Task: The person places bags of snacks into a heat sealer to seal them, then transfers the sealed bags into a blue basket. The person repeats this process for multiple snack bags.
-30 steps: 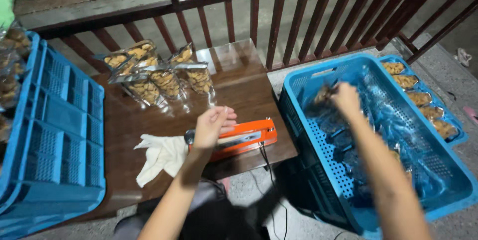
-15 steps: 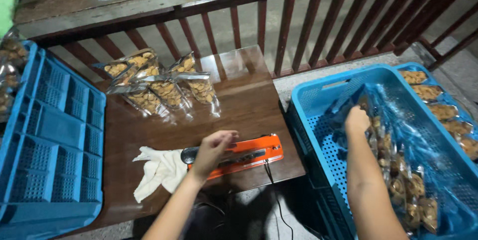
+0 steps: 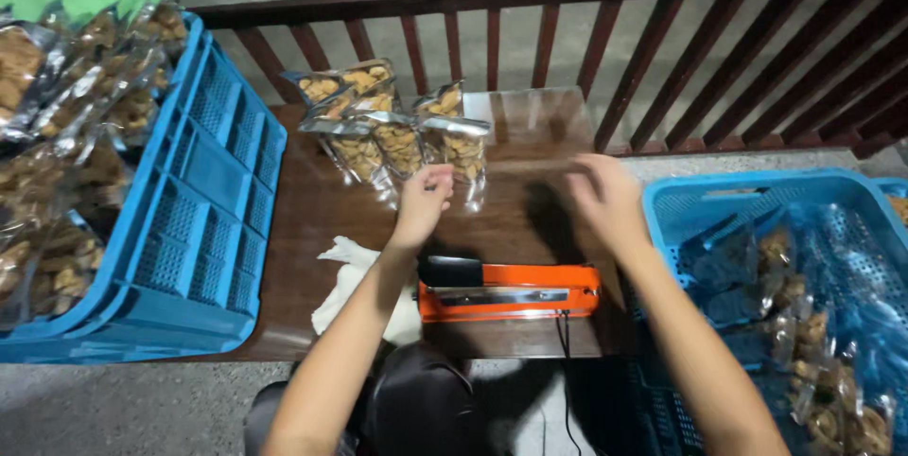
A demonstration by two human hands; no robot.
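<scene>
Now the left hand (image 3: pixel 423 199) pinches a clear snack bag (image 3: pixel 461 149) in its fingers, while the blurred right hand (image 3: pixel 605 199) hovers, fingers' spread unclear.

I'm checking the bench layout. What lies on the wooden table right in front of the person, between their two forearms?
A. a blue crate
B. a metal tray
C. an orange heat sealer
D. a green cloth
C: the orange heat sealer lies on the wooden table near its front edge, between the forearms, with the left hand and right hand beyond it.
</scene>
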